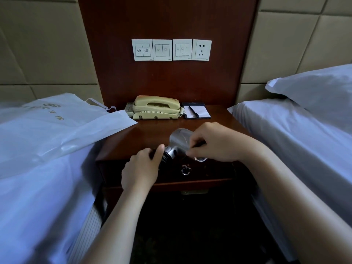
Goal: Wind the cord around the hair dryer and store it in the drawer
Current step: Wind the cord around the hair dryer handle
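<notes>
the left hand (141,168) grips the dark handle of the silver, barrel-shaped hair dryer (180,140); the right hand (213,143) pinches its thin dark cord (199,144) (blurred) beside the barrel, over the reddish wooden nightstand's (152,130) shut drawer (209,170).

Single head-worn wide-angle view, looked forward and down, sat close above the nightstand (152,131), faced the wall switches (162,49) straight on

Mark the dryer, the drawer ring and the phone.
dryer (179,139), head view, on the silver barrel.
drawer ring (184,173), head view, on its lower rim.
phone (156,104), head view, on the handset.
</notes>
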Tool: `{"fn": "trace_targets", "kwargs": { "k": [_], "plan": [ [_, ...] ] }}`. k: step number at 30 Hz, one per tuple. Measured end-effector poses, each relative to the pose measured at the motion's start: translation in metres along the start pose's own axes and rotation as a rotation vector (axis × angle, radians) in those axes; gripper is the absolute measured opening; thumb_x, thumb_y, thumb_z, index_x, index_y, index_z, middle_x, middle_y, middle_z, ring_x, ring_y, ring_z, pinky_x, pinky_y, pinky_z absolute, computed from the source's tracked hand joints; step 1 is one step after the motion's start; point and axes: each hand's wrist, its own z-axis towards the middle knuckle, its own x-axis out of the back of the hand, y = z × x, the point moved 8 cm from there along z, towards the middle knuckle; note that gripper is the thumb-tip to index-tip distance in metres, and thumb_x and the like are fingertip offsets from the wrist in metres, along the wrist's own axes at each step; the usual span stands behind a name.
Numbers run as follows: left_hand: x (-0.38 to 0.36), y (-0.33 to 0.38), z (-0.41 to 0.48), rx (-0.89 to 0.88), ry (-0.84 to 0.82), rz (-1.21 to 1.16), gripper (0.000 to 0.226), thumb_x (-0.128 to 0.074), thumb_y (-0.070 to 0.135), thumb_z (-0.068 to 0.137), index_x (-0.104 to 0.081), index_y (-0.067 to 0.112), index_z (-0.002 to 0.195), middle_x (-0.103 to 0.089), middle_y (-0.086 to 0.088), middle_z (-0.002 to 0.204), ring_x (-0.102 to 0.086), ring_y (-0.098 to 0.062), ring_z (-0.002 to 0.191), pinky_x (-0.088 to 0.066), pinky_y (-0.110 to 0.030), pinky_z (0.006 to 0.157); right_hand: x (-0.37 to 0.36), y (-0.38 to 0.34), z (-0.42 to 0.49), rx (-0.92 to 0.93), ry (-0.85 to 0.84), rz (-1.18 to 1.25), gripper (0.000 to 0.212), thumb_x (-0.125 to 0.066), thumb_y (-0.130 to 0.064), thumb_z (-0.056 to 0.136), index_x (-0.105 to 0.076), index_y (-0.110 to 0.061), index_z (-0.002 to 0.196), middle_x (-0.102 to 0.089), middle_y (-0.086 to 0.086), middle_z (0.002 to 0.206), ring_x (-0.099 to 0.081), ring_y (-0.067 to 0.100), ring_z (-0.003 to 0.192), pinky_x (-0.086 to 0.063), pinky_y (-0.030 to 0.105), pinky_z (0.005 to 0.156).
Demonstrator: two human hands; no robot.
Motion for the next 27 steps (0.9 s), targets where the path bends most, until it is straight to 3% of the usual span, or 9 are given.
{"fn": "trace_targets", "kwargs": {
  "k": [4, 8, 10, 13, 15, 19, 21, 27],
  "plan": [
    [-0.005, 0.007, 0.000, -0.067, -0.054, 0.099, 0.061, -0.022, 0.067, 0.089, -0.062, 0.024, 0.105, -0.066, -0.008, 0.101, -0.059, -0.037, 0.101, -0.044, -0.038, 0.077, 0.019, 0.003, -0.001, 0.005, 0.161, 0.164, 0.031, -0.068, -0.027, 0.084, -0.061, -0.012, 0.058, -0.044, -0.007, 0.045, -0.037, 0.008, 0.043, -0.028, 0.015, 0.044],
    [-0.009, 0.023, -0.008, -0.192, -0.117, 0.088, 0.059, -0.010, 0.063, 0.090, -0.048, 0.024, 0.068, -0.064, -0.006, 0.084, -0.060, -0.036, 0.089, -0.046, -0.039, 0.072, 0.024, 0.008, 0.000, -0.015, 0.246, 0.302, 0.026, -0.070, -0.023, 0.082, -0.067, -0.007, 0.062, -0.046, -0.008, 0.041, -0.038, 0.004, 0.039, -0.029, 0.012, 0.044],
    [-0.012, 0.029, -0.011, -0.236, -0.141, 0.090, 0.065, -0.005, 0.068, 0.083, -0.049, 0.023, 0.070, -0.063, -0.006, 0.082, -0.060, -0.036, 0.089, -0.045, -0.039, 0.071, 0.022, 0.011, 0.001, -0.019, 0.240, 0.384, 0.024, -0.070, -0.025, 0.082, -0.069, -0.011, 0.063, -0.054, -0.006, 0.045, -0.044, 0.004, 0.044, -0.035, 0.017, 0.050],
    [-0.017, 0.039, -0.015, -0.308, -0.178, 0.169, 0.074, -0.009, 0.076, 0.072, -0.057, 0.022, 0.085, -0.063, -0.006, 0.088, -0.060, -0.035, 0.096, -0.039, -0.037, 0.068, 0.018, 0.015, 0.003, -0.029, 0.245, 0.442, 0.027, -0.070, -0.031, 0.081, -0.070, -0.010, 0.064, -0.053, 0.017, 0.054, -0.042, 0.020, 0.052, -0.034, 0.028, 0.054],
    [-0.023, 0.046, -0.019, -0.328, -0.230, 0.231, 0.075, -0.015, 0.081, 0.070, -0.056, 0.021, 0.085, -0.058, -0.001, 0.080, -0.061, -0.031, 0.091, -0.038, -0.035, 0.065, 0.013, 0.013, 0.004, -0.034, 0.253, 0.444, 0.028, -0.071, -0.029, 0.081, -0.070, -0.005, 0.066, -0.047, 0.013, 0.053, -0.037, 0.019, 0.051, -0.030, 0.026, 0.050],
    [-0.032, 0.047, -0.023, -0.278, -0.312, 0.261, 0.064, -0.027, 0.081, 0.075, -0.052, 0.022, 0.077, -0.053, 0.003, 0.077, -0.060, -0.028, 0.086, -0.040, -0.034, 0.064, -0.002, 0.006, 0.008, -0.045, 0.182, 0.459, 0.029, -0.070, -0.029, 0.081, -0.070, -0.007, 0.064, -0.041, 0.006, 0.050, -0.032, 0.017, 0.049, -0.025, 0.023, 0.046],
    [-0.030, 0.046, -0.022, -0.278, -0.286, 0.248, 0.057, -0.027, 0.075, 0.082, -0.049, 0.023, 0.072, -0.053, 0.001, 0.076, -0.060, -0.029, 0.087, -0.039, -0.034, 0.065, -0.002, 0.009, 0.006, -0.082, 0.141, 0.523, 0.030, -0.067, -0.029, 0.084, -0.068, -0.008, 0.062, -0.034, -0.004, 0.041, -0.027, 0.010, 0.041, -0.022, 0.019, 0.042],
    [-0.018, 0.039, -0.015, -0.293, -0.232, 0.235, 0.051, -0.029, 0.061, 0.091, -0.053, 0.020, 0.070, -0.051, -0.001, 0.071, -0.059, -0.033, 0.083, -0.038, -0.035, 0.064, 0.000, 0.021, -0.004, -0.191, -0.071, 0.610, 0.042, -0.053, -0.034, 0.092, -0.056, -0.007, 0.061, -0.028, -0.006, 0.039, -0.019, 0.007, 0.035, -0.017, 0.015, 0.033]
  ]
}}
